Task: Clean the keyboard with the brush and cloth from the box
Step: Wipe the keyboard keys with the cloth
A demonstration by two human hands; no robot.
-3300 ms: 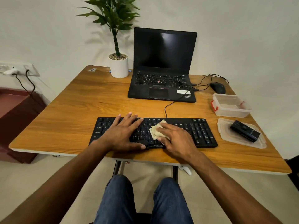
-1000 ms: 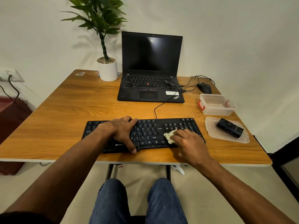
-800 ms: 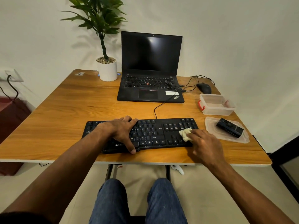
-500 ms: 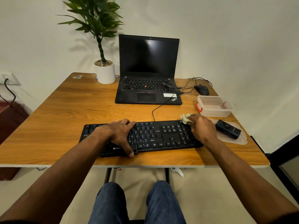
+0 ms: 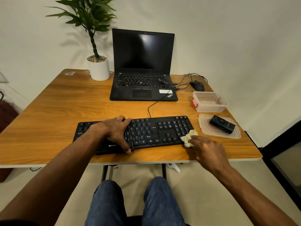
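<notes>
Fingers of the right hand (image 5: 210,152) pinch the crumpled cloth (image 5: 189,139) against the keyboard (image 5: 153,132) at its lower-right corner, right of centre frame; left hand (image 5: 114,131) lies flat, holding down the keys, thumb at the front edge; right of the keyboard, the brush (image 5: 222,123) rests on the lid (image 5: 234,136); above it, the clear box (image 5: 210,108).

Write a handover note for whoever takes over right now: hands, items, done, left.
Left hand rests flat on the keyboard, steadying it. Right hand pinches the cloth at the keyboard's near right corner. The box is open; its lid lies beside it with a black object, possibly the brush case, on top. Done: cloth out, wiping under way. Left: finish wiping; whether brushing is done cannot be told.
</notes>
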